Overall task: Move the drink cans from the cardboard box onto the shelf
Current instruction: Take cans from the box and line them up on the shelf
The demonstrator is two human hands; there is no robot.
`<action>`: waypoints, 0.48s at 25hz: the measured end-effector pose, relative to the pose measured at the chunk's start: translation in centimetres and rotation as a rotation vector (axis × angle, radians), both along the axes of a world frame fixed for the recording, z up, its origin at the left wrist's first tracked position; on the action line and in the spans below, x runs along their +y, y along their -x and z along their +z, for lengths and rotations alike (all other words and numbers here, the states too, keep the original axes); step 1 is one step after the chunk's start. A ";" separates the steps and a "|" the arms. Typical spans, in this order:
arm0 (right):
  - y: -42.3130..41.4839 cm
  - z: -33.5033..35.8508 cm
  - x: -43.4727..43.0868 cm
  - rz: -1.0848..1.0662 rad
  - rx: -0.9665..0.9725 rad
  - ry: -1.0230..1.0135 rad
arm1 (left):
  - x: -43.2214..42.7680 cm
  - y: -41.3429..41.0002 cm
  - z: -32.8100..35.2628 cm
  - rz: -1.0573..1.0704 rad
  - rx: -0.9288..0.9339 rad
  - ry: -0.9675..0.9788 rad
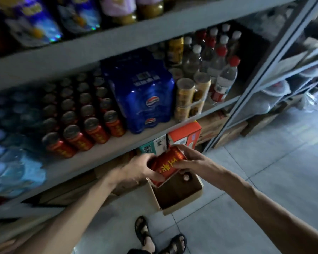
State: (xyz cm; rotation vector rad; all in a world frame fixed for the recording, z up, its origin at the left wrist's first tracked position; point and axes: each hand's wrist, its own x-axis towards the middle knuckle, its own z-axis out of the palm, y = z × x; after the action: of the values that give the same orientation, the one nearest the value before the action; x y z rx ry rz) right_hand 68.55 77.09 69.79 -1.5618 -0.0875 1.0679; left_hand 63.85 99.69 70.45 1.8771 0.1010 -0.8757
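On the shelf [99, 154] at left we see rows of red cans [77, 138], with a blue pack [145, 92] to their right. Nearer, below the shelf edge, our left hand [138, 169] curls round the lower end of a tilted can [168, 161], and our right hand [189, 160] grips its upper end. We hold it just above the open box [184, 203] on the floor, where one can top [186, 177] shows.

Red drink can [168, 161], yellow lettering, tilted, frame centre, above open cardboard box [186, 203], upright matching cans [77, 138] rowed on shelf [103, 153], centre left
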 end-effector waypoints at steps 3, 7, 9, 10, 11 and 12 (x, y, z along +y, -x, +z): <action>1.0 2.0 4.0 -0.005 -0.071 0.066 | 2.7 1.7 1.4 0.094 -0.059 -0.015; 1.3 2.5 9.6 -0.033 -0.217 0.144 | 5.8 3.4 0.6 0.259 -0.142 -0.002; 1.2 2.4 12.3 -0.039 -0.279 0.170 | 7.3 3.9 -0.2 0.356 -0.195 0.020; 1.1 2.3 13.5 -0.024 -0.294 0.157 | 8.2 4.2 -0.6 0.392 -0.210 0.024; 1.1 2.5 14.6 -0.004 -0.308 0.145 | 8.9 4.5 -1.0 0.419 -0.221 0.018; 0.9 2.6 15.6 0.012 -0.331 0.140 | 9.7 4.8 -1.4 0.441 -0.228 0.010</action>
State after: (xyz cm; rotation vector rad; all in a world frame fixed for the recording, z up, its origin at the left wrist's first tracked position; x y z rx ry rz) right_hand 67.63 92.73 72.41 -1.8566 -0.2524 0.8299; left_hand 59.10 109.35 69.02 1.8332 0.3536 -0.3592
